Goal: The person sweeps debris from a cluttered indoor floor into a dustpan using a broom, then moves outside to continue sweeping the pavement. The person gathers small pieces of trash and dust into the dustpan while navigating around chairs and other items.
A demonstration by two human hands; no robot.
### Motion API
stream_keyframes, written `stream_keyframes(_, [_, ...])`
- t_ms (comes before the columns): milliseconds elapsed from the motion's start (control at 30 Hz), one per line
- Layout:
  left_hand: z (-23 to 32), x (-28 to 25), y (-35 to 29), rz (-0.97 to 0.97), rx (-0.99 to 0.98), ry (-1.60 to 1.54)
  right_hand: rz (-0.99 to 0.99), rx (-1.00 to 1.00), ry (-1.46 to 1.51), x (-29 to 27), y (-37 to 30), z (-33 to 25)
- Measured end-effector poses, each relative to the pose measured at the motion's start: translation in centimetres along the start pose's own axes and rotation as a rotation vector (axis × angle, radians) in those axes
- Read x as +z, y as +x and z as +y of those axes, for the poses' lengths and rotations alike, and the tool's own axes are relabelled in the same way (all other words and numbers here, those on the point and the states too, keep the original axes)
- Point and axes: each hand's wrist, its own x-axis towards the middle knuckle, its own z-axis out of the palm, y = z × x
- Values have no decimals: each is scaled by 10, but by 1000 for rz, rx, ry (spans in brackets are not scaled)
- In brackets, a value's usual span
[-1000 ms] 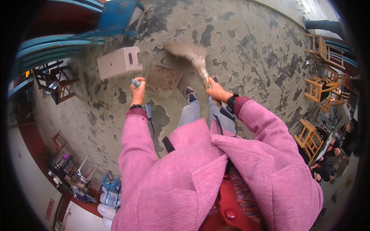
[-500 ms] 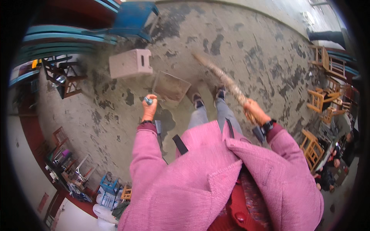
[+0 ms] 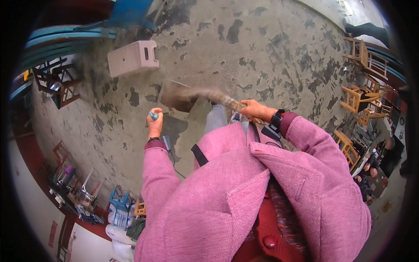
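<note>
My left hand is closed around the upright handle of a dustpan; only the handle's grey-blue top end shows above my fist. The dustpan rests on the floor just beyond that hand, in front of my feet. My right hand grips a straw hand broom by its narrow end. Leftward from my right hand, the broom reaches to the dustpan. Its far end is smeared by motion and covers part of the pan, so what lies inside cannot be made out.
A pale pink plastic stool lies on its side beyond the dustpan. Blue furniture stands at the far left. Wooden chairs line the right side, with people near them. White sacks and a blue chair are at the lower left.
My right hand has moved left, and the broom has swung from pointing far ahead to lying across the dustpan. My left hand still holds the handle. The whole view has shifted slightly.
</note>
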Motion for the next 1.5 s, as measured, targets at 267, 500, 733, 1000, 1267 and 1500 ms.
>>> stream_keyframes(267, [4, 18, 6, -28, -79, -170, 84, -93, 319, -60, -63, 36])
stream_keyframes(500, [18, 63, 63, -115, -106, -52, 336, -259, 748, -153, -119, 154])
stream_keyframes(733, [139, 156, 96, -77, 17, -233, 571, -302, 1315, -257, -119, 260])
stream_keyframes(1000, [309, 305, 142, -266, 29, -191, 800, -221, 1871, -340, -143, 370])
stream_keyframes(1267, [468, 482, 189, -537, 120, -68, 524, -407, 2705, -342, -144, 470])
stream_keyframes(1500, [600, 658, 208, -814, 192, 30, 1593, -359, 1428, -321, -149, 517])
